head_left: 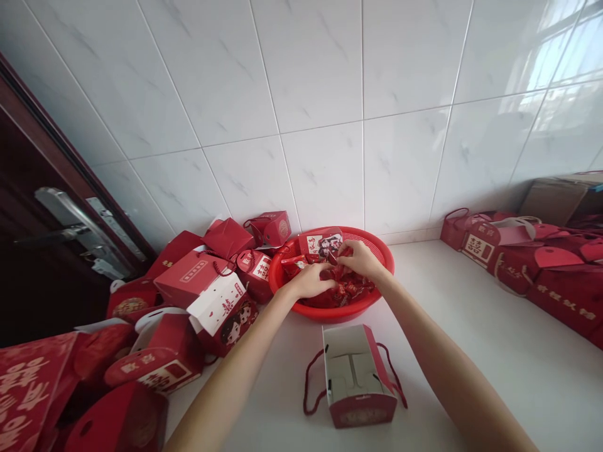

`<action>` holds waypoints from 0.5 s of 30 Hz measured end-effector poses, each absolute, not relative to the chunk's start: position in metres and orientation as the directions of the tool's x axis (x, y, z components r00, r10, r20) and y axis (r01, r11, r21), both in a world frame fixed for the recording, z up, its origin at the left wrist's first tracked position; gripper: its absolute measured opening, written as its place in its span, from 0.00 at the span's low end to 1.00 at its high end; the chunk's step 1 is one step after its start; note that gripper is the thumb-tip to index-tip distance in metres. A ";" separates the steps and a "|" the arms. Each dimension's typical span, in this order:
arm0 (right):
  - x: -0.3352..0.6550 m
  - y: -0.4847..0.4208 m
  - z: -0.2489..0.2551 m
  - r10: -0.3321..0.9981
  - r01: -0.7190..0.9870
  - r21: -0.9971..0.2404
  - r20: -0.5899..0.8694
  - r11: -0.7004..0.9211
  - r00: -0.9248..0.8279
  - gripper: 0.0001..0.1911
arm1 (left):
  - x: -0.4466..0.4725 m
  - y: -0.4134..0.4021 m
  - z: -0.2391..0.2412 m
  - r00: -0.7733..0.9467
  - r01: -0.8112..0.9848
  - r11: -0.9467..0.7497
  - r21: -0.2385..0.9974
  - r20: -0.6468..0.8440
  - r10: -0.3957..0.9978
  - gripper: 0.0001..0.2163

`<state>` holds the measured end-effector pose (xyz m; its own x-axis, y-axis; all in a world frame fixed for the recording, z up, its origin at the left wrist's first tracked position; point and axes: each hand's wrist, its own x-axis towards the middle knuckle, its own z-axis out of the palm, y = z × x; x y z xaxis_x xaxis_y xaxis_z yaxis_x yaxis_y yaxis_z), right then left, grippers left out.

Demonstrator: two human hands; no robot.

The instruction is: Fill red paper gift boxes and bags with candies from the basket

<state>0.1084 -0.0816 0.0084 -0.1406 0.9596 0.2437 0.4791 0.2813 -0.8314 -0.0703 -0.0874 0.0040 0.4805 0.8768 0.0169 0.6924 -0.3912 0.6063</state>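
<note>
A red plastic basket [384, 251] stands against the wall, holding red-wrapped candies [351, 290] and a small printed card or packet [325, 243]. Both my hands reach into it. My left hand [315, 280] lies over the candies, thumb and fingers apart, fingertips partly hidden. Beside it on the right, my right hand [357, 259] has its fingers bent together at the red wrappers; what it grips is not clear. Between my forearms, an open red gift box [362, 411] with red cord handles shows its pale, bare inside.
Red gift boxes [186, 279] are heaped along the left, near a dark door with a metal handle [70, 216]. More red boxes [522, 257] line the right side, by a brown carton [549, 201]. White tiled wall [320, 163] rises behind the white tabletop [433, 282].
</note>
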 end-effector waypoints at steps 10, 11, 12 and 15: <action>0.110 -0.084 0.016 0.881 -0.049 -0.887 0.461 0.459 -0.102 0.10 | -0.074 -0.090 0.014 0.357 0.205 -0.236 0.950 0.152 0.922 0.28; 0.110 -0.083 0.015 0.890 -0.040 -0.894 0.449 0.447 -0.078 0.12 | -0.075 -0.089 0.013 0.316 0.208 -0.267 0.941 0.194 0.929 0.31; 0.110 -0.082 0.014 0.898 -0.025 -0.899 0.437 0.436 -0.047 0.13 | -0.077 -0.087 0.011 0.288 0.223 -0.293 0.930 0.224 0.931 0.33; 0.110 -0.079 0.011 0.915 0.000 -0.915 0.402 0.402 -0.011 0.17 | -0.079 -0.085 0.006 0.284 0.269 -0.344 0.900 0.267 0.921 0.34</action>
